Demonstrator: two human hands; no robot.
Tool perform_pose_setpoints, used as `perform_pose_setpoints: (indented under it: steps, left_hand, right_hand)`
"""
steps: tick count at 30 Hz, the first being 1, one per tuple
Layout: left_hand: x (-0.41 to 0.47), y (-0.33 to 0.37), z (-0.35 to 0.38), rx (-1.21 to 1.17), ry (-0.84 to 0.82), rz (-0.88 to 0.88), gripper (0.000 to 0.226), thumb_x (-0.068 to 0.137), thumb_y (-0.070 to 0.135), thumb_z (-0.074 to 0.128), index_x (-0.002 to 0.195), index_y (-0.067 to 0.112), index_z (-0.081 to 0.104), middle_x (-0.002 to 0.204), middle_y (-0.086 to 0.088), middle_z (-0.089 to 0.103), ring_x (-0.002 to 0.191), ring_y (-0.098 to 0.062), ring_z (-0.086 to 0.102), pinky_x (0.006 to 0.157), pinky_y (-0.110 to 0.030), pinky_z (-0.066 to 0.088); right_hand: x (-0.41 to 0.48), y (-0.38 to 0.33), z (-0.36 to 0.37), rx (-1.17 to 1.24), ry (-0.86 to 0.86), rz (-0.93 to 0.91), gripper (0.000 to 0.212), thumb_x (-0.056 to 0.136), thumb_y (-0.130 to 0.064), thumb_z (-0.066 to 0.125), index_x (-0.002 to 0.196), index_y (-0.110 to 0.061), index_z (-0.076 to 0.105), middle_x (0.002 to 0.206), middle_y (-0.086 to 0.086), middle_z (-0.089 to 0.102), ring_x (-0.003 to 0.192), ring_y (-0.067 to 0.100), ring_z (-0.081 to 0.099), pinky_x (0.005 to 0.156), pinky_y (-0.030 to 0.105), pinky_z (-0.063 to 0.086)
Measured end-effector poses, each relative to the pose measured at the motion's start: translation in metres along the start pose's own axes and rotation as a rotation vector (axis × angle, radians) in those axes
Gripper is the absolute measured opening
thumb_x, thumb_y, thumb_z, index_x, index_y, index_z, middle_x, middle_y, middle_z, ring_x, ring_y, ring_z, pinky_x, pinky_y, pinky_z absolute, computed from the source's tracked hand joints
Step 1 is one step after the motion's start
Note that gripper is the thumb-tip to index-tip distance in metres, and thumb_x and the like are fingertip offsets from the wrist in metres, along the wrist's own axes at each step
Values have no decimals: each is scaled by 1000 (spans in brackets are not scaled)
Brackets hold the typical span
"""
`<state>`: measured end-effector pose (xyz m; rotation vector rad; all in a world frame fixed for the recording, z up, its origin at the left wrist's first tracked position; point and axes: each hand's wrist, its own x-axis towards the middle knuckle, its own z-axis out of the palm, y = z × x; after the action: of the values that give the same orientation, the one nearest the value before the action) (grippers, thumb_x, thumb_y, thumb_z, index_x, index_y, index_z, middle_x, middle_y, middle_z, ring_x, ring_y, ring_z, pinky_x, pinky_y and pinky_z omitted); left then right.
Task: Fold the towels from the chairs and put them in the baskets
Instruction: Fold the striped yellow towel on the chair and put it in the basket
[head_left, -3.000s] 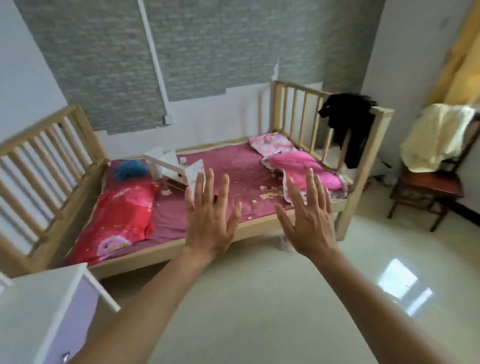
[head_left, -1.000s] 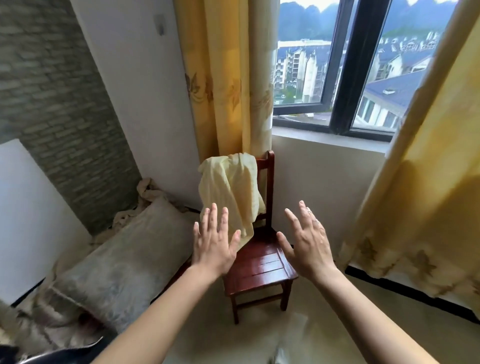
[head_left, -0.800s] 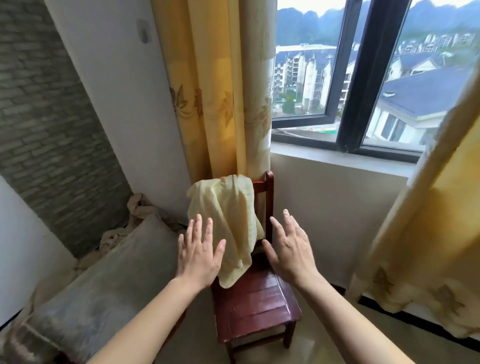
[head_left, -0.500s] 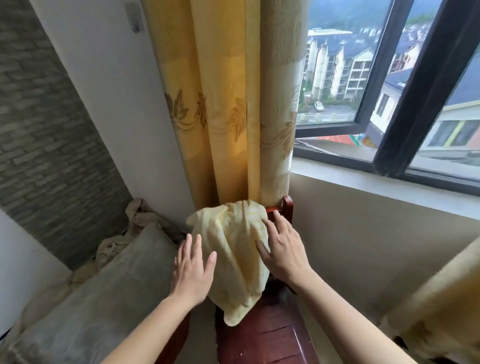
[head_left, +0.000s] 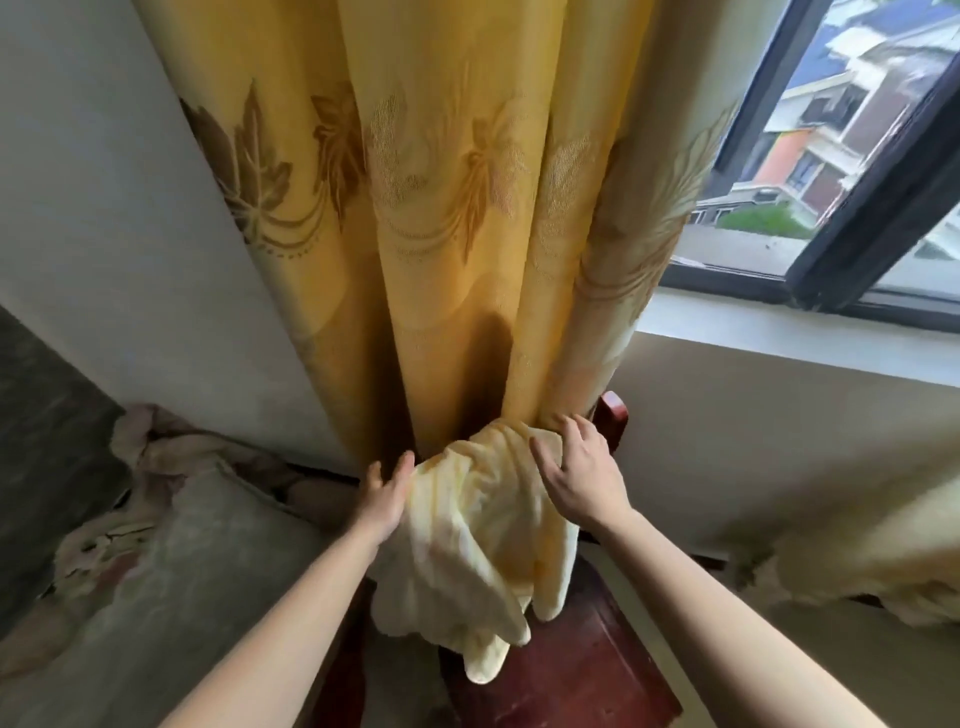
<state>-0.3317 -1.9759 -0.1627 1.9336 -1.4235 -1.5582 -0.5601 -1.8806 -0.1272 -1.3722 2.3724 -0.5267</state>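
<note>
A pale yellow towel (head_left: 478, 545) hangs crumpled over the back of a dark red wooden chair (head_left: 582, 675), drooping down onto the seat. My left hand (head_left: 387, 493) lies against the towel's left edge, its fingers stretched up beside the cloth. Over the towel's top right corner rests my right hand (head_left: 582, 480), fingers spread and curling onto the fabric beside the chair's back post (head_left: 612, 421). Neither hand has the cloth bunched in a clear grip. No basket is in view.
A yellow curtain (head_left: 441, 208) with leaf patterns hangs right behind the chair. A window (head_left: 831, 156) and its sill are at the upper right. A grey cushion (head_left: 171, 597) and rumpled fabric lie on the left, and more curtain (head_left: 857, 545) pools at the right.
I turned from the bed to the chair and came close. Both hands moved forward from mid-air until they touch the towel on the chair back.
</note>
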Motion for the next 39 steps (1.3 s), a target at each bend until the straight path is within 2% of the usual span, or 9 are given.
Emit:
perform_pose_setpoints:
  steps: [4,9,13,16,20,26,30,34,39]
  left_hand:
    - [13,-5,-4,-62,-260,-103,71,86,73,48,125,17,66,126,-7,65,114,-28,60,102,-39,46]
    - [16,-5,-2,261,32,89,56,94,60,44,97,12,73,99,-12,68,98,-30,62,81,-32,48]
    - [12,0,6,226,237,355,40,93,26,61,58,14,45,61,-7,52,72,-36,59,61,-38,38]
    - [-2,-1,15,201,340,440,32,93,20,62,66,14,46,67,-7,53,72,-36,59,60,-34,33]
    - [-26,-14,21,302,473,501,14,89,26,67,94,13,67,89,-8,56,83,-31,56,68,-34,44]
    - [-55,-39,33,398,405,392,54,85,21,71,136,24,52,119,-15,50,115,-32,47,96,-39,45]
    - [-98,-34,57,452,501,286,77,85,14,69,150,22,30,146,-19,28,131,-37,38,107,-44,36]
    - [-142,-13,94,931,483,487,103,84,25,71,154,31,-4,158,-11,-7,145,-40,12,115,-55,25]
    - [-162,25,147,1447,224,764,116,76,2,64,151,39,-17,157,-14,-29,145,-34,-27,118,-59,-1]
  right_hand:
    - [14,-7,19,-44,-61,187,67,97,-65,35,138,-13,46,132,16,57,120,37,53,97,45,45]
    - [10,-17,26,261,-108,288,65,97,-57,50,148,-18,41,139,10,58,126,33,54,100,38,43]
    - [-17,-4,24,484,-78,255,30,91,-43,66,116,-25,70,105,-6,73,104,18,66,85,29,50]
    - [-54,20,34,610,-263,340,16,88,-36,71,88,-21,75,83,-5,77,90,15,72,78,28,57]
    - [-97,62,58,676,-527,304,33,75,-43,76,99,-21,75,97,-5,78,96,13,73,94,42,55]
    - [-104,97,48,618,-490,162,11,89,-32,68,99,-31,74,98,-12,75,98,6,68,94,33,52]
    - [-90,121,13,500,-354,-88,26,91,-24,65,111,-40,72,110,-12,73,106,10,65,90,25,48]
    - [-81,141,-37,249,-318,-518,41,88,-28,44,117,-46,67,120,-20,63,102,4,60,75,16,40]
    - [-84,173,-69,-142,-283,-945,44,92,-10,49,118,-40,67,116,-9,65,83,26,68,65,39,54]
